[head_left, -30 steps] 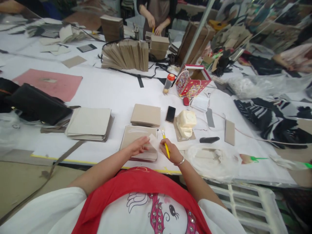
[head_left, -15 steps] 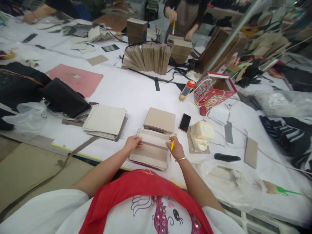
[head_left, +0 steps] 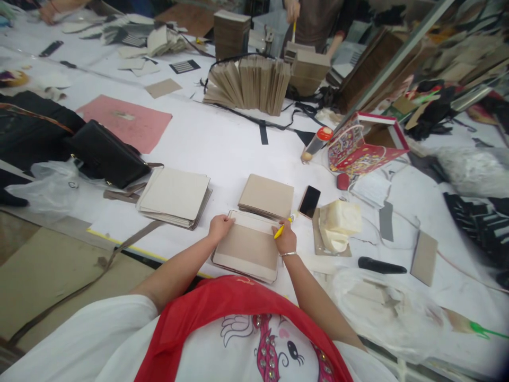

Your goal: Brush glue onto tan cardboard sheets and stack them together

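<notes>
1. Your left hand (head_left: pixel 220 228) pinches the far left corner of the board (head_left: pixel 250 244), which lies in front of you near the table's (head_left: pixel 199 140) edge.
2. Your right hand (head_left: pixel 285 237) grips the brush (head_left: pixel 280 231) while its fingertips meet the far right corner, probably so 2 hands can steady the board.
3. The stack (head_left: pixel 266 194) sits just beyond, likely for easy reach; the phone (head_left: pixel 309 201) lies right of it.

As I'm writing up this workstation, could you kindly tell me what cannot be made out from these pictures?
In the head view:
- Yellow tool: middle hidden by the right hand.
- Pale stack: sheet count unclear, edges too small and blurred.
- Red bag: inner bottom hidden by its walls.
- Co-worker opposite: head cut off by the top edge.
</notes>
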`<state>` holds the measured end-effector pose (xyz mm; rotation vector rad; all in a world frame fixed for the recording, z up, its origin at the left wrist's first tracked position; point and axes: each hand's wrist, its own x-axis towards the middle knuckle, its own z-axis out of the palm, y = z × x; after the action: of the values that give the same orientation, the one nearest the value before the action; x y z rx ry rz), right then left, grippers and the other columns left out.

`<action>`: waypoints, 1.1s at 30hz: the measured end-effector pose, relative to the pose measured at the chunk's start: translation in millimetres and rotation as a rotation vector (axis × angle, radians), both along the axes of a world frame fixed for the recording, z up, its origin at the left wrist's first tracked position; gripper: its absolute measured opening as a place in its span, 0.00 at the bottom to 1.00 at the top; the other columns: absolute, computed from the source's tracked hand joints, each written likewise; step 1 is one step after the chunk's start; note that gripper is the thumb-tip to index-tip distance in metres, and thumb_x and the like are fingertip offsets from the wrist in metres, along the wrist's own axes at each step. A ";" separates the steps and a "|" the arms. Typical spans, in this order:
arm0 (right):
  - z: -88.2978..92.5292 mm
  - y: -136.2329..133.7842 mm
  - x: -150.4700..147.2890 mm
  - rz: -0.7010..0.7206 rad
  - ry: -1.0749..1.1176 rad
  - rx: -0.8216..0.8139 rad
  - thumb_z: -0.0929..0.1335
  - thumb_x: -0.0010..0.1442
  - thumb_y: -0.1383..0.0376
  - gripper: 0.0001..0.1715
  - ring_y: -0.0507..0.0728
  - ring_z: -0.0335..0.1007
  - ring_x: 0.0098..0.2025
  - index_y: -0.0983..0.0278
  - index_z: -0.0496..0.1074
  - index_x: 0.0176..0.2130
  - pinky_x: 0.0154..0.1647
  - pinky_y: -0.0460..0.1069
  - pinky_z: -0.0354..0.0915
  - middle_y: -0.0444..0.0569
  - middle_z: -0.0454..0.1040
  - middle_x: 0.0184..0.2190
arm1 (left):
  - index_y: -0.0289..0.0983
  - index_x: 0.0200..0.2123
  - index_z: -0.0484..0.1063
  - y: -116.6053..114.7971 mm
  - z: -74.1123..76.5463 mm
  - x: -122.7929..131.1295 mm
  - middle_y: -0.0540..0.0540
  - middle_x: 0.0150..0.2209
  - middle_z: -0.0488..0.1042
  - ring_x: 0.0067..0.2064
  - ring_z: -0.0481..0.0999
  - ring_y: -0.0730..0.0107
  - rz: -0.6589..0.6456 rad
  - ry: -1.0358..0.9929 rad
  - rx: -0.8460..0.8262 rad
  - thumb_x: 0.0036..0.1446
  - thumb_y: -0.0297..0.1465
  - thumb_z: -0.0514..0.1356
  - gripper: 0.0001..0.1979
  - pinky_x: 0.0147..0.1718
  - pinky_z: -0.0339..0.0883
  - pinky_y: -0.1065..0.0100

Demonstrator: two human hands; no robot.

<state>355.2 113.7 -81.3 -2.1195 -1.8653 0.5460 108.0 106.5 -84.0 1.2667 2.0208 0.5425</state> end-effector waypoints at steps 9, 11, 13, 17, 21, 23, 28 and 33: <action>0.8 1.0 -4.6 -0.005 -0.049 -0.031 0.64 0.56 0.59 0.17 0.53 0.66 0.27 0.63 0.60 0.45 0.26 0.45 0.53 0.45 0.70 0.27 | 0.36 0.18 0.67 4.7 -1.8 1.0 0.48 0.18 0.69 0.25 0.68 0.69 -0.046 0.084 -0.047 0.49 0.43 0.53 0.18 0.24 0.54 0.71; 0.1 1.0 -5.3 -0.001 -0.062 -0.041 0.64 0.57 0.59 0.17 0.53 0.67 0.28 0.63 0.60 0.45 0.27 0.45 0.54 0.46 0.71 0.28 | 0.36 0.19 0.68 6.0 -1.9 1.4 0.47 0.19 0.69 0.26 0.69 0.68 -0.069 0.118 -0.062 0.50 0.43 0.52 0.18 0.25 0.54 0.70; -0.1 0.8 -4.3 -0.009 -0.080 -0.055 0.63 0.57 0.58 0.17 0.54 0.67 0.29 0.63 0.60 0.45 0.28 0.45 0.54 0.46 0.71 0.28 | 0.36 0.20 0.68 7.0 0.8 0.9 0.46 0.21 0.70 0.27 0.70 0.67 -0.118 0.168 -0.090 0.52 0.43 0.51 0.18 0.26 0.56 0.70; -1.1 -2.7 -0.4 -0.009 -0.169 0.087 0.65 0.56 0.59 0.21 0.57 0.66 0.34 0.65 0.60 0.47 0.33 0.48 0.58 0.51 0.71 0.33 | 0.35 0.32 0.70 4.7 12.3 -0.9 0.41 0.32 0.73 0.36 0.72 0.61 -0.214 0.408 0.003 0.53 0.42 0.53 0.16 0.33 0.61 0.66; -7.1 -12.8 -11.3 0.250 -0.185 0.315 0.61 0.58 0.67 0.16 0.59 0.64 0.40 0.68 0.63 0.46 0.41 0.52 0.59 0.56 0.70 0.38 | 0.37 0.50 0.64 -5.0 12.0 8.2 0.38 0.52 0.66 0.54 0.63 0.58 -0.548 0.571 0.379 0.58 0.30 0.50 0.17 0.48 0.56 0.59; -11.2 -20.1 -23.1 0.441 -0.134 0.347 0.58 0.57 0.72 0.16 0.58 0.63 0.43 0.67 0.64 0.46 0.44 0.52 0.59 0.56 0.69 0.43 | 0.39 0.51 0.63 -10.7 5.4 17.0 0.41 0.56 0.63 0.57 0.58 0.61 -0.801 0.524 0.471 0.59 0.26 0.47 0.17 0.53 0.52 0.58; -17.3 -35.2 -32.6 0.580 -0.131 0.276 0.58 0.54 0.75 0.20 0.59 0.61 0.47 0.65 0.64 0.47 0.48 0.54 0.58 0.56 0.69 0.45 | 0.32 0.48 0.66 -17.4 1.4 11.0 0.35 0.53 0.65 0.55 0.62 0.57 -0.804 0.486 0.374 0.58 0.34 0.52 0.17 0.52 0.55 0.57; -15.1 -37.8 -11.2 0.466 -0.161 0.272 0.57 0.50 0.77 0.24 0.58 0.64 0.42 0.67 0.63 0.47 0.45 0.52 0.61 0.56 0.69 0.40 | 0.36 0.51 0.64 -23.3 27.6 -69.2 0.36 0.53 0.64 0.56 0.60 0.55 -0.552 0.539 0.439 0.57 0.36 0.53 0.19 0.53 0.52 0.55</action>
<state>343.9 75.8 -96.4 -1.6008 -2.3854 0.1942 38.8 83.2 -56.4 2.3460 1.8668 0.4107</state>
